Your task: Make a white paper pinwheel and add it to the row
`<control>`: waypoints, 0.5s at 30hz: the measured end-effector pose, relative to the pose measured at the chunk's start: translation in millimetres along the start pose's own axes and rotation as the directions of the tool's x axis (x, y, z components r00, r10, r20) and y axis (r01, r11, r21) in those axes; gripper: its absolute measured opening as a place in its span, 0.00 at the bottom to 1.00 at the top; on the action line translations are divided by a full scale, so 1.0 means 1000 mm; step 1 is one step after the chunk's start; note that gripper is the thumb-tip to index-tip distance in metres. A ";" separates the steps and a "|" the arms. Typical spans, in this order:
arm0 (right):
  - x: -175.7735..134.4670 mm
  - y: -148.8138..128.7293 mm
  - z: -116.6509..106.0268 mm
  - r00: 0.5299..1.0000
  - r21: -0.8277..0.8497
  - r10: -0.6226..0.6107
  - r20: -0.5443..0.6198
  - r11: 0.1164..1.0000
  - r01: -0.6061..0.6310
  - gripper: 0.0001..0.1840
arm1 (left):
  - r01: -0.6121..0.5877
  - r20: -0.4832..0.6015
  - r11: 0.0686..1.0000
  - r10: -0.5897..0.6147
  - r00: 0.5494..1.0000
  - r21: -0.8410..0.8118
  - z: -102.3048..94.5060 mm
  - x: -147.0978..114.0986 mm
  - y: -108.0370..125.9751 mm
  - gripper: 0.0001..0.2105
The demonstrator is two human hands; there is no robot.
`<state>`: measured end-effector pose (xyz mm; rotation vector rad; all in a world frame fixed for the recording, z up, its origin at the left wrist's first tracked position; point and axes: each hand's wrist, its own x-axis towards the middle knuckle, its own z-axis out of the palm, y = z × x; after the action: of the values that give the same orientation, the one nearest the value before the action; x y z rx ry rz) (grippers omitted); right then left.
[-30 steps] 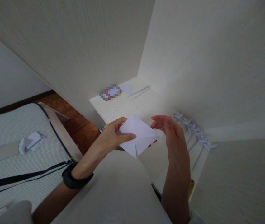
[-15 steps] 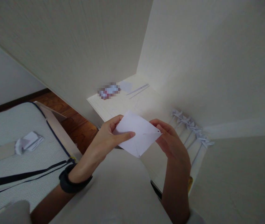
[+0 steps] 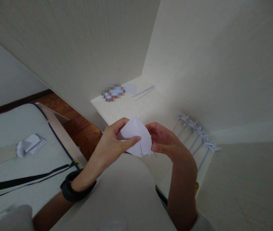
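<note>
I hold a white paper sheet (image 3: pixel 136 136) with cut slits in the air above a small white table (image 3: pixel 126 109). My left hand (image 3: pixel 111 146) pinches its left side between thumb and fingers; a black band sits on that wrist. My right hand (image 3: pixel 166 142) grips the paper's right corner and has it bent inward, so the sheet curves. A row of several finished white paper pinwheels on sticks (image 3: pixel 197 131) lies along the table's right edge by the wall.
Two thin sticks (image 3: pixel 143 92) and a small paper square (image 3: pixel 131 87) lie at the table's far end, near a blurred patch. A mattress (image 3: pixel 13 160) at left carries crumpled paper (image 3: pixel 29 144) and a black strap. Walls close in on the right and behind.
My right hand went from open beside the paper to gripping its right corner, then folded that corner in toward the middle. The flat sheet is now curved. My left hand stayed put.
</note>
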<state>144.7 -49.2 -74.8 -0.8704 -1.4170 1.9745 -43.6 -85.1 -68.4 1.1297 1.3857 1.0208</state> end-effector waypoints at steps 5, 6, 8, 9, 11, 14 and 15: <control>-0.001 -0.005 0.006 0.999 -0.097 -0.042 -0.012 0.994 0.041 0.19 | -0.052 0.008 0.998 0.051 0.999 0.038 0.000 0.000 0.001 0.07; -0.001 -0.005 0.007 0.999 -0.100 -0.042 -0.015 0.994 0.040 0.19 | -0.060 0.007 0.997 0.060 0.998 0.046 0.000 0.000 0.002 0.07; 0.000 -0.006 0.008 0.999 -0.088 -0.034 -0.025 0.996 0.032 0.20 | -0.082 -0.002 0.993 0.083 0.997 0.085 0.000 -0.001 0.003 0.07; 0.001 -0.005 0.009 0.999 -0.073 -0.028 -0.031 0.997 0.026 0.21 | -0.096 -0.006 0.989 0.098 0.995 0.109 0.000 -0.001 0.004 0.06; 0.003 -0.004 0.010 0.998 -0.033 -0.020 -0.054 0.999 0.018 0.24 | -0.110 -0.003 0.984 0.112 0.994 0.141 0.001 -0.001 0.005 0.06; 0.007 -0.001 0.011 0.997 0.026 0.003 -0.081 1.000 -0.001 0.26 | -0.104 0.018 0.986 0.102 0.995 0.133 0.002 -0.001 0.004 0.05; 0.008 0.000 0.012 0.996 0.036 0.016 -0.086 0.999 -0.013 0.27 | -0.098 0.024 0.988 0.096 0.995 0.120 0.002 -0.001 0.003 0.05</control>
<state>130.8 -50.4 -73.8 -0.9409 -1.3262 1.9432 -40.9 -85.0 -65.4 1.3037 1.4046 1.0037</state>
